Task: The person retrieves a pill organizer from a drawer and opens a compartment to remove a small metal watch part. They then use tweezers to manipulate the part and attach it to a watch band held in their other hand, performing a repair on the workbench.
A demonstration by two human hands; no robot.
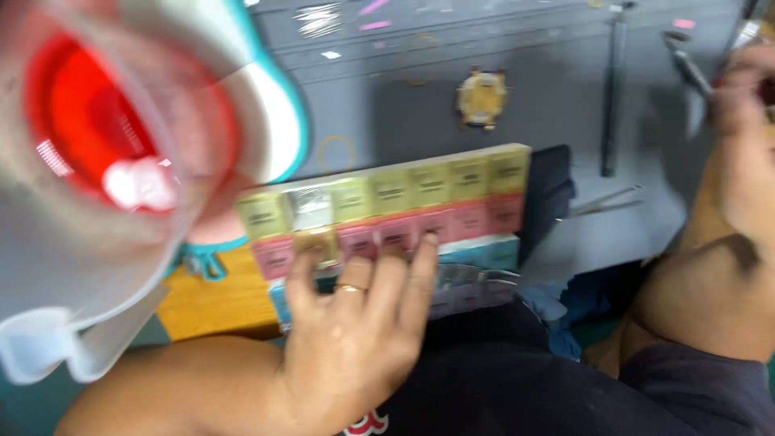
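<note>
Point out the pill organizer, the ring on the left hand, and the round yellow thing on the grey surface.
pill organizer (pixel 420 190), head view, yellow lid row.
ring (pixel 350 288), head view, band.
round yellow thing (pixel 482 98), head view, centre.

Bright, even light; heavy motion blur throughout.

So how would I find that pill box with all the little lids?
Look at the grey table, then its near edge. The pill box lies under the left hand, fingers on it. It alone has rows of small lids: yellow, pink, then blue.
</note>
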